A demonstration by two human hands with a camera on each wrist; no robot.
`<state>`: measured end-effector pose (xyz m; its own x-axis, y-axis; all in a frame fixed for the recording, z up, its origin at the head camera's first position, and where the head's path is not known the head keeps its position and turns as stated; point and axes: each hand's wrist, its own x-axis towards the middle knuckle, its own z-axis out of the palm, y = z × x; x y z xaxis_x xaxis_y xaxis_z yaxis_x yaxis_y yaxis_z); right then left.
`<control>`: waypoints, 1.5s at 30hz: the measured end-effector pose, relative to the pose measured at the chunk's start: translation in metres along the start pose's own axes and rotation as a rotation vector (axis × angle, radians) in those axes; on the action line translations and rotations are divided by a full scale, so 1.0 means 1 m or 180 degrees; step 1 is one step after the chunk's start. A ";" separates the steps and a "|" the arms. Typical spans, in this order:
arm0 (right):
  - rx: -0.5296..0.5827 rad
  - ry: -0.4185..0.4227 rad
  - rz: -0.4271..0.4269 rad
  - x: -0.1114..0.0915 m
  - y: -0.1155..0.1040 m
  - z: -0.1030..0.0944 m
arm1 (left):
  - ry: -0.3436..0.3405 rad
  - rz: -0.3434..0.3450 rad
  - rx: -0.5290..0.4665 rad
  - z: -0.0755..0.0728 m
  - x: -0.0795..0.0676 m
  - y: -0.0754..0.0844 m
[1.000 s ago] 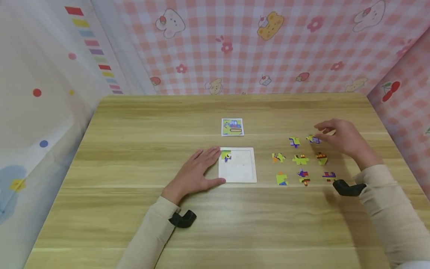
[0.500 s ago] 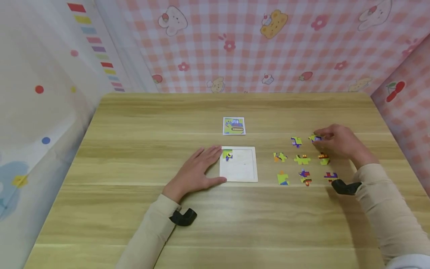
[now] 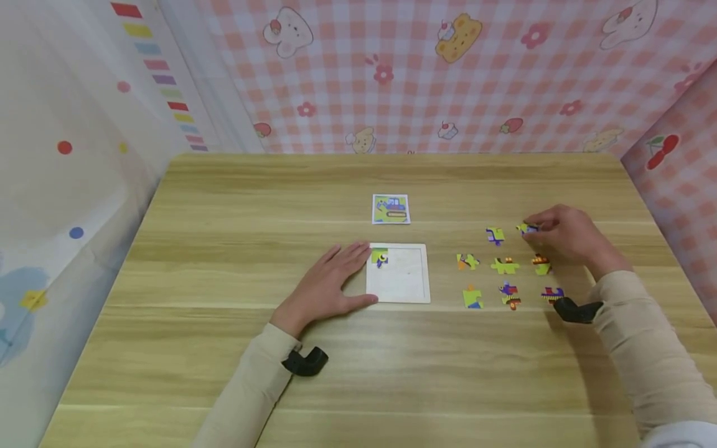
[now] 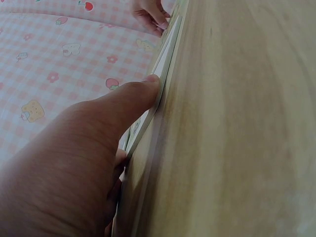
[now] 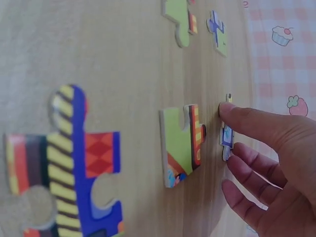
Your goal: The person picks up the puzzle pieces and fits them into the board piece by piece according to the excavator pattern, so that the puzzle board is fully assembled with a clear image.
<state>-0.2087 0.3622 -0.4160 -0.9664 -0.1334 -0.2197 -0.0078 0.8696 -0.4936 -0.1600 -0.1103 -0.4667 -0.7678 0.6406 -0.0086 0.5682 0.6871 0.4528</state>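
Note:
My left hand [image 3: 325, 289] rests flat at the left side of a white square puzzle tray [image 3: 400, 277], its fingertips on the upper left edge and its thumb on the lower one. A green corner piece [image 3: 379, 256] lies in the tray's upper left. My right hand [image 3: 568, 236] pinches a yellow and blue jigsaw piece [image 5: 227, 133] between thumb and fingers, at the far right of the loose pieces. In the right wrist view that piece appears edge-on, partly covered by the fingers. A green piece with an orange-red edge [image 5: 178, 145] lies nearest to this hand.
Several loose jigsaw pieces, among them a green one [image 3: 505, 266] and a striped one [image 3: 552, 294], lie right of the tray. Behind the tray is a small excavator picture card [image 3: 391, 210]. A pink checked cloth [image 3: 336, 74] hangs behind the wooden table [image 3: 224, 205].
My right hand has come down onto the jigsaw piece, its thumb and fingers closing to pinch it. The left hand has stayed on the tray. The head view has shifted slightly.

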 end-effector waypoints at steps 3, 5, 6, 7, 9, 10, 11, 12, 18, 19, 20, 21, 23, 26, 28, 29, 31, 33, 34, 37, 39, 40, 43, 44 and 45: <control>0.0077 0.0070 -0.0018 -0.001 0.000 0.000 | -0.0013 -0.0001 -0.0008 0.000 0.000 0.001; 0.0107 0.0128 -0.0061 -0.001 -0.001 0.001 | -0.0025 -0.0005 -0.0016 0.000 0.000 0.001; 0.0122 0.0153 -0.0072 -0.001 -0.001 0.001 | -0.0031 -0.0010 -0.0014 0.000 0.000 0.001; 0.0122 0.0184 -0.0091 -0.002 -0.002 0.000 | -0.0032 -0.0013 -0.0016 0.000 0.000 0.001; 0.0107 0.0261 -0.0098 -0.003 -0.003 0.000 | -0.0039 -0.0023 -0.0007 -0.001 0.000 0.002; 0.0094 0.0322 -0.0121 -0.004 -0.003 -0.001 | -0.0035 -0.0021 -0.0007 -0.001 0.000 0.002; 0.0083 0.0397 -0.0146 -0.005 -0.005 -0.002 | -0.0034 -0.0017 -0.0005 -0.001 0.000 0.002; 0.0083 0.0473 -0.0164 -0.005 -0.007 -0.003 | -0.0038 -0.0020 0.0004 -0.001 0.000 0.001; 0.0192 0.0874 -0.0459 -0.005 -0.039 -0.006 | -0.0012 -0.0023 0.0012 0.000 -0.001 -0.001; 0.0230 0.0889 -0.0512 -0.005 -0.046 -0.005 | -0.0007 -0.0020 0.0005 0.000 -0.001 -0.001; 0.0301 0.0867 -0.0546 -0.005 -0.054 -0.002 | -0.0010 -0.0019 -0.0001 0.000 -0.001 -0.001; 0.0394 0.0824 -0.0562 -0.005 -0.063 0.001 | -0.0013 -0.0013 0.0000 0.001 -0.001 -0.001; 0.0581 0.0685 -0.0604 -0.005 -0.079 0.008 | -0.0011 0.0001 -0.0004 0.001 -0.001 -0.001; 0.0837 0.0422 -0.0710 -0.003 -0.105 0.021 | -0.0008 0.0015 -0.0003 0.001 -0.001 0.000; 0.0988 0.0225 -0.0797 -0.002 -0.122 0.031 | -0.0007 0.0012 0.0007 0.000 0.000 0.000; 0.1071 0.0118 -0.0825 -0.001 -0.130 0.036 | -0.0012 0.0007 0.0016 0.000 0.000 0.000; 0.1236 -0.0098 -0.0842 0.001 -0.144 0.048 | -0.0025 -0.0009 0.0021 -0.001 0.000 0.000; 0.1383 -0.0284 -0.0807 0.004 -0.155 0.061 | -0.0029 -0.0022 0.0023 -0.002 0.000 -0.001; 0.1430 -0.0346 -0.0779 0.005 -0.160 0.067 | -0.0026 -0.0024 0.0018 -0.002 0.000 -0.001; 0.1509 -0.0422 -0.0732 0.010 -0.167 0.083 | -0.0018 -0.0014 0.0015 -0.002 0.000 -0.001; 0.1523 -0.0436 -0.0687 0.013 -0.168 0.092 | -0.0017 -0.0009 0.0024 -0.002 0.000 -0.001; 0.1531 -0.0437 -0.0668 0.015 -0.169 0.095 | -0.0019 -0.0008 0.0031 -0.001 0.000 -0.001; 0.1533 -0.0483 -0.0611 0.017 -0.170 0.102 | -0.0027 -0.0013 0.0039 -0.001 0.000 -0.001; 0.1533 -0.0499 -0.0597 0.018 -0.171 0.103 | -0.0027 -0.0017 0.0034 -0.001 0.000 -0.001; 0.1519 -0.0500 -0.0598 0.018 -0.171 0.104 | -0.0025 -0.0016 0.0030 -0.001 0.000 -0.001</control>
<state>-0.1978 0.1615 -0.4231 -0.9092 -0.3673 -0.1960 -0.0238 0.5159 -0.8563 -0.1607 -0.1109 -0.4660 -0.7683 0.6398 -0.0179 0.5672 0.6936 0.4441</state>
